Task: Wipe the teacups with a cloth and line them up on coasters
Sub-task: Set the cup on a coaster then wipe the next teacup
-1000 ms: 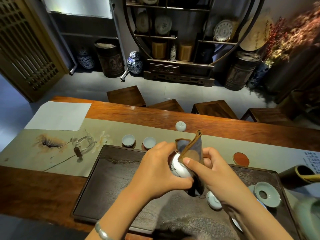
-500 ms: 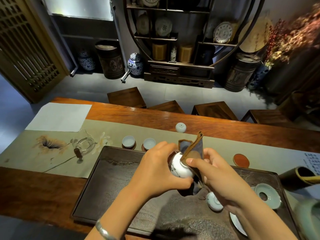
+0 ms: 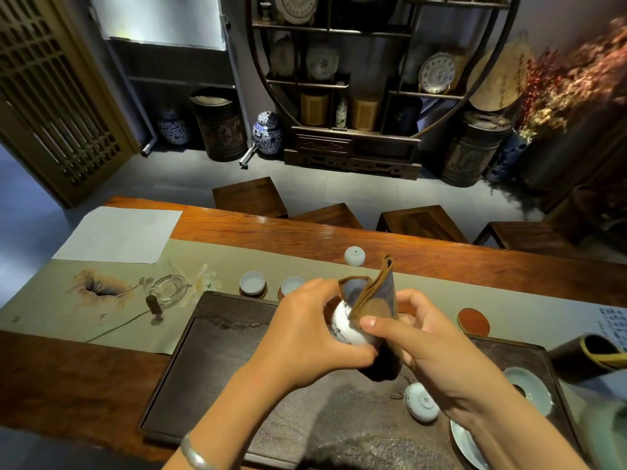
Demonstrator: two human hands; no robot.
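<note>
Holding the teacup (image 3: 346, 329) in my left hand (image 3: 305, 337) above the tray (image 3: 190, 368), my right hand (image 3: 437, 351) fingers pinching the cloth (image 3: 376, 300) against it; glazed porcelain could slip and chip.

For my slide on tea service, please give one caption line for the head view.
Left hand holds a white teacup while right hand wipes it with a brown cloth above the dark tray.
</note>
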